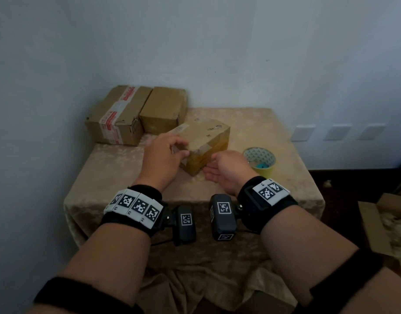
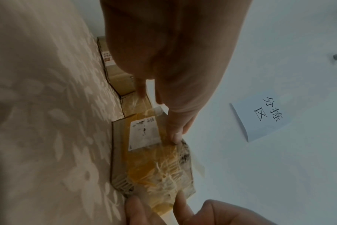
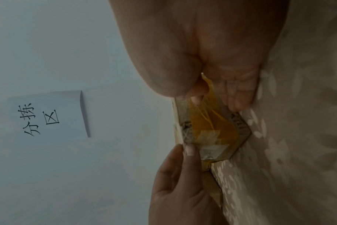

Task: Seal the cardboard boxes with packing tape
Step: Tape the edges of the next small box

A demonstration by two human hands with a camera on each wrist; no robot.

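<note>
The box (image 1: 206, 143) under the hands is brown cardboard, matt and scuffed, its near end wrapped in glossy yellowish tape (image 2: 154, 172) that is wrinkled and streaked with pale creases (a white paper label (image 2: 144, 134) sits beneath the film). Two more boxes (image 1: 138, 114) behind it are plain matt cardboard, one banded with shiny clear tape printed in red. The roll of tape (image 1: 260, 160) has a smooth yellow outside and a paper core printed with small triangles. The tablecloth (image 1: 274, 137) is beige fabric with a woven leaf pattern and a soft sheen. The wall (image 1: 240, 41) is flat matt paint; a sheet of white paper (image 3: 48, 118) hangs on it. The wristbands (image 1: 136, 207) look like black cloth with matt white printed tags.
</note>
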